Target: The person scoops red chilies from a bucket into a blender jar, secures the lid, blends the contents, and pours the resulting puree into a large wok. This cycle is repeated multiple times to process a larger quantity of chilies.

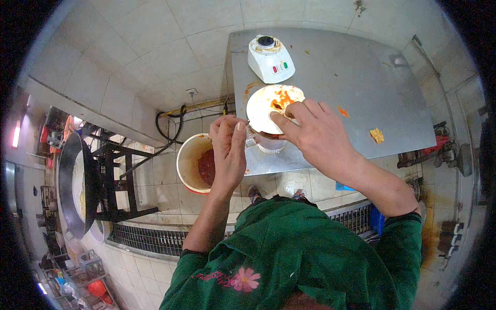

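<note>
A round white lid, smeared with orange-red sauce, is in front of me over the table's left part. Below it shows part of a clear blender jar with a handle on its left side. My right hand has its thumb on the lid's face and its curled fingers near the right edge. Closed, my left hand is at the jar's handle side, its thumb pointing up beside the lid's left edge. The fingers' exact hold there is partly hidden. Beyond the lid stands a white blender base with coloured buttons.
The metal table carries sauce spots and a yellow scrap at right. Below its left edge stands a pale bucket with red sauce inside. A large wok is farther left; a drain grate crosses the floor.
</note>
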A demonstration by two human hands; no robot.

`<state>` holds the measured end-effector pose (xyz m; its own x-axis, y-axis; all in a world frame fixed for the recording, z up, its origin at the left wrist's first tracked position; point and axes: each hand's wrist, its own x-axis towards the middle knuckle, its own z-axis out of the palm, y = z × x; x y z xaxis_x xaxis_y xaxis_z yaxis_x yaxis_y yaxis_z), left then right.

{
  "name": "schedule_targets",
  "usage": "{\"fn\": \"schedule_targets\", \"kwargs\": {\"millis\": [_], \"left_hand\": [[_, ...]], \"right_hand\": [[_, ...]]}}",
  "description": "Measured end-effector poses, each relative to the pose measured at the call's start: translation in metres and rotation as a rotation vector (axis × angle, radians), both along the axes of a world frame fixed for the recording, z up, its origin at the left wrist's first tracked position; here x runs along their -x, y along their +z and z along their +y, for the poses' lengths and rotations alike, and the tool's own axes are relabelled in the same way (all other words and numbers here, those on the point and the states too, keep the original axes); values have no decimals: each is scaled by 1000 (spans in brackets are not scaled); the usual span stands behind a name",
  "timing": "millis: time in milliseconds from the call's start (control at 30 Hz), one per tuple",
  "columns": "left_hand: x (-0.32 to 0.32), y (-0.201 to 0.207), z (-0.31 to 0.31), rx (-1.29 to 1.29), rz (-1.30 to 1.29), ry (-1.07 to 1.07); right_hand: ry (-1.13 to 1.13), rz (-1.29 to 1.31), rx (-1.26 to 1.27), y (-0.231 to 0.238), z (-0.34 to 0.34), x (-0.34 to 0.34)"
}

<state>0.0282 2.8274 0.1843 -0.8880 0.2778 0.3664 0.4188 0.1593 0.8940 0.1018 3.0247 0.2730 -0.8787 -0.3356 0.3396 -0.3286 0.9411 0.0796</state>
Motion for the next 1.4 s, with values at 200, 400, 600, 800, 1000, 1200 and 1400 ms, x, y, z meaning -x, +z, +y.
{"fn": "schedule_targets", "kwargs": {"millis": [200,400,600,800,1000,1200,1400], "left_hand": [[7,-3,-4,125,-32,-6],[6,-9,7,-137,-322,-78],[13,-5,13,-411,-696,-117],[15,21,11,177,-327,133],[11,44,14,714,207,169],[16,20,16,419,171,104],[10,-54,36,-529,-552,179]], "right_hand": [[-10,-31,313,10,17,14],[-213,-271,723,6,83,55],[-31,-372,726,-21,94,54],[96,-417,626,-15,94,62],[73,-401,447,-10,93,65],[88,-209,643,-14,93,44],[19,-1175,1311,-188,206,-94]]}}
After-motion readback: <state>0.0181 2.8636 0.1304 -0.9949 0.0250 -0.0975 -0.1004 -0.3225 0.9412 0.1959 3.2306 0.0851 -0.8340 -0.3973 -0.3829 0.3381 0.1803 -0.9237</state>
